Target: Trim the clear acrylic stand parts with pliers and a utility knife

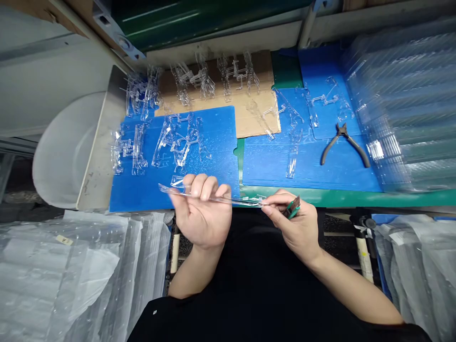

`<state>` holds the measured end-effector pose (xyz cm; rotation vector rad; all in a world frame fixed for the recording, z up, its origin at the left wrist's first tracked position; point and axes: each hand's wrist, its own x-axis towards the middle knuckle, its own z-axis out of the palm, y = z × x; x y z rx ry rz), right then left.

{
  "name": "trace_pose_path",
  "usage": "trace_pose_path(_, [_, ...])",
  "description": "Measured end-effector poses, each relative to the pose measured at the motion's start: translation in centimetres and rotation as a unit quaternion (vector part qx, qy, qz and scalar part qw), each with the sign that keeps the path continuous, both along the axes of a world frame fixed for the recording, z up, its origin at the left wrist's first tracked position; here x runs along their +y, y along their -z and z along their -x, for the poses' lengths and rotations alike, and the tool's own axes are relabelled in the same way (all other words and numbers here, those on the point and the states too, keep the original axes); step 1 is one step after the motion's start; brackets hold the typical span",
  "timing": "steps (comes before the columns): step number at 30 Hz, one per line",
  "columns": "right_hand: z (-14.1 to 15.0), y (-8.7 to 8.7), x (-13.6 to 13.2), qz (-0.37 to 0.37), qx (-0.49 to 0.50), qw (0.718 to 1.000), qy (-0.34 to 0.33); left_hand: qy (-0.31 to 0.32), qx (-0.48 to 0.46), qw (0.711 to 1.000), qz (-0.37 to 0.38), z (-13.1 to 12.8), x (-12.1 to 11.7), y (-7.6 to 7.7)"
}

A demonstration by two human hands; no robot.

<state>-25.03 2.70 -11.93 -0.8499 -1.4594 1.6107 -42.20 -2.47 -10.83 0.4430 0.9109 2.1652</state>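
Through the head camera I have both bare hands at the near edge of the workbench. My view of the left hand (201, 218) shows it closed narrow, fingers curled around a long, thin, clear plastic strip (242, 201). The strip runs across to the right hand (295, 228), which pinches its other end between thumb and fingers. That hand also holds a small tool with green grips (292, 208), mostly hidden, so I cannot tell its kind.

Just beyond the hands lies a blue corrugated plastic board (221, 142), with clear moulded plastic parts (178, 142) on it and on a brown cardboard sheet (256, 118) behind. To the right, steel side-cutting pliers with dark grey handles (344, 140) rest on a second blue board (278, 164). A stack of clear plastic trays (399, 99) sits at the far right, a white rounded tub (67, 152) at the left, and clear plastic bags (71, 270) below the bench edge.
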Motion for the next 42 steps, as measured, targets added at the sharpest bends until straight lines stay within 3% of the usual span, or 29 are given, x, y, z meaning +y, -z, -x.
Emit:
trace_pose_path(2, [0.3, 0.0, 0.2, -0.032, -0.011, 0.999, 0.042, 0.01, 0.067, 0.996, 0.064, -0.9, 0.2, 0.4])
trace_pose_path(4, [0.2, 0.0, 0.7, -0.075, -0.027, 0.993, 0.087, -0.045, 0.222, 0.967, 0.113, -1.5, -0.1, 1.4])
trace_pose_path(6, [-0.3, -0.3, 1.4, -0.112, -0.049, 0.986, 0.115, -0.174, 0.394, 0.897, 0.096, -1.6, -0.8, 2.5])
trace_pose_path(8, [-0.9, -0.7, 2.1, -0.136, -0.069, 0.983, 0.1, -0.257, 0.545, 0.795, 0.072, -1.4, -1.7, 3.1])
trace_pose_path(9, [-1.2, -1.0, 2.4, -0.148, -0.073, 0.984, 0.07, -0.244, 0.608, 0.751, 0.079, -1.3, -2.1, 3.2])
trace_pose_path(12, [-1.9, -1.9, 2.5, -0.187, -0.052, 0.98, -0.044, -0.067, 0.747, 0.649, 0.129, -1.1, -2.3, 2.4])
trace_pose_path(13, [-2.1, -2.2, 2.3, -0.194, -0.046, 0.978, -0.068, -0.017, 0.757, 0.641, 0.125, -1.2, -2.2, 2.0])
trace_pose_path(15, [-2.4, -2.7, 1.8, -0.182, -0.062, 0.977, -0.09, 0.032, 0.75, 0.653, 0.098, -1.3, -1.9, 1.5])
trace_pose_path(18, [-3.3, -3.4, 1.2, -0.17, -0.159, 0.968, -0.095, 0.033, 0.719, 0.689, 0.089, -1.5, -1.6, 1.4])
trace_pose_path(22, [-4.5, -4.4, 0.8, -0.288, -0.278, 0.911, -0.098, 0.01, 0.704, 0.704, 0.094, -1.3, -1.9, 1.6])
trace_pose_path(25, [-5.0, -5.1, 0.6, -0.357, -0.31, 0.876, -0.098, -0.006, 0.715, 0.693, 0.092, -1.1, -2.0, 1.3])
trace_pose_path(28, [-5.4, -5.4, 0.4, -0.379, -0.319, 0.862, -0.11, -0.02, 0.738, 0.668, 0.09, -1.0, -2.0, 1.0])
trace_pose_path(34, [-5.7, -5.1, 0.2, -0.4, -0.323, 0.853, -0.092, -0.069, 0.779, 0.617, 0.086, -1.3, -1.8, 0.2])
trace_pose_path(42, [-5.6, -5.2, 0.3, -0.401, -0.321, 0.853, -0.088, -0.076, 0.792, 0.601, 0.081, -1.3, -1.7, -0.1])
